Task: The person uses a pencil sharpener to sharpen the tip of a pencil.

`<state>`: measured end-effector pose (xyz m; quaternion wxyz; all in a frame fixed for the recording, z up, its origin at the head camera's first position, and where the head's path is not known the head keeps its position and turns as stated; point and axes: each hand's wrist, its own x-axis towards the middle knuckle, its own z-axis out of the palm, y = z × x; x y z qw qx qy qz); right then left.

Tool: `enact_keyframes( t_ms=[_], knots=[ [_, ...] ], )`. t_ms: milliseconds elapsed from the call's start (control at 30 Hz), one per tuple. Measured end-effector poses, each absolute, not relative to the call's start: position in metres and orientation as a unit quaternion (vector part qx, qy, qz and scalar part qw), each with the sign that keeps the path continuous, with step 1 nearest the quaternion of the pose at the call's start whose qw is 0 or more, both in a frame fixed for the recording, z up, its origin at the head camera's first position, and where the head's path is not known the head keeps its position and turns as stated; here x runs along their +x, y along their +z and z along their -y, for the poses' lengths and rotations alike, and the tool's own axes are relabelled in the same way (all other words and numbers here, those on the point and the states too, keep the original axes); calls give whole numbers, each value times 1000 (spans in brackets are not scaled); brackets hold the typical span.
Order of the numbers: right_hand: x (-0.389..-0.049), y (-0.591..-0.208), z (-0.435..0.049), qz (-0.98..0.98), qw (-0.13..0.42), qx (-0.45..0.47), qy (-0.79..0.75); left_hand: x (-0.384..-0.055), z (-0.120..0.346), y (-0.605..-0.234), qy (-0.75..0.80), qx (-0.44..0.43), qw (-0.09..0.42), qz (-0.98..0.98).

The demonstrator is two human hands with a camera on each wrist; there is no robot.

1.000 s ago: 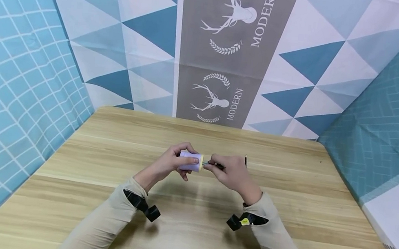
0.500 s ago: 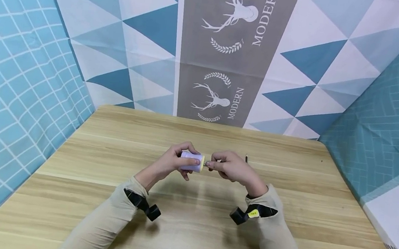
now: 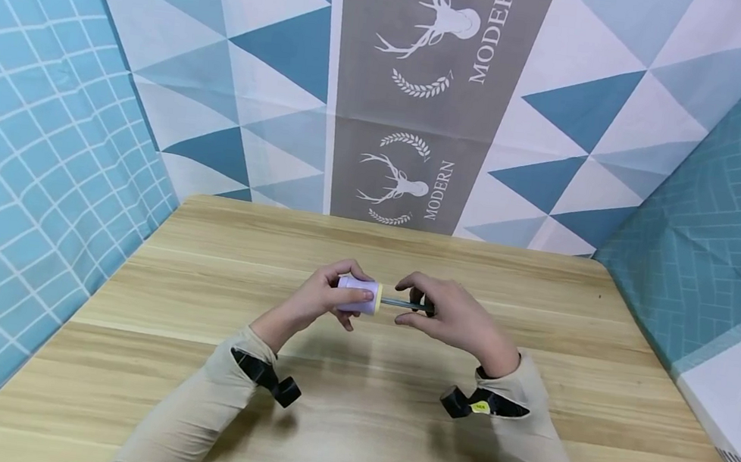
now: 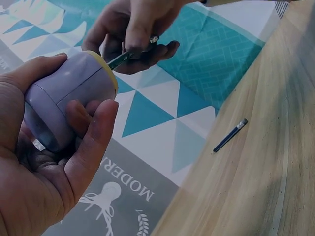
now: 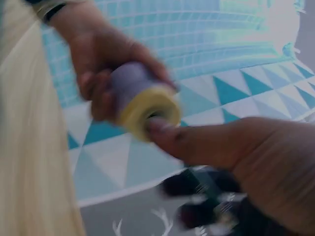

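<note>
My left hand (image 3: 310,302) holds a lilac pencil sharpener (image 3: 355,295) with a yellow rim, thumb across its near side and fingers around it. It is held sideways, the rim facing right. A dark pencil (image 3: 400,303) sticks out of the rimmed end, its tip hidden inside. My right hand (image 3: 460,317) is loosened about the pencil's rear end. In the head view its thumb and index finger stand apart on either side of the shaft. In the right wrist view the pencil (image 5: 209,191) crosses the shadowed fingers, and the thumb (image 5: 172,135) overlaps the sharpener's opening.
A second dark pencil (image 4: 230,136) lies on the wooden table (image 3: 194,333), hidden behind my right hand in the head view. Patterned cloth walls (image 3: 277,83) stand at the back and both sides. Wrist cameras (image 3: 456,402) jut from both sleeves.
The right hand has gone from pinching the pencil close to the sharpener to a spread, loosened pose farther right, baring more of the shaft. The left hand and sharpener have hardly moved.
</note>
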<state>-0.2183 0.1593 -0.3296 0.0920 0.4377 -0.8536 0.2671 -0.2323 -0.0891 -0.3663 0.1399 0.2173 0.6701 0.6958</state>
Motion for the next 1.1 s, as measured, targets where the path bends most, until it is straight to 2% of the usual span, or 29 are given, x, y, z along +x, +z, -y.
enact_keyframes(
  t_ms=[100,200,300,400,533,667,933,1100],
  knots=[
    [-226,-342,-157,807,232,503,206,-233,89,-365,699,214,139,-668],
    [-233,-353,-152,755,357,530,149,-234,90,-364,702,214,139,-665],
    [-238,-361,-148,715,427,540,124,-234,90,-364,702,215,139,-664],
    [-240,-365,-146,692,456,548,119,-233,91,-364,701,215,139,-665],
    [-238,-368,-145,687,444,559,137,-232,92,-365,700,216,142,-666],
    [-236,-367,-145,699,401,567,171,-232,92,-366,698,220,148,-666],
    [-230,-361,-150,762,226,543,272,-233,91,-371,695,229,158,-663],
    [-226,-356,-151,792,156,512,294,-233,90,-371,689,231,162,-667]
  ],
)
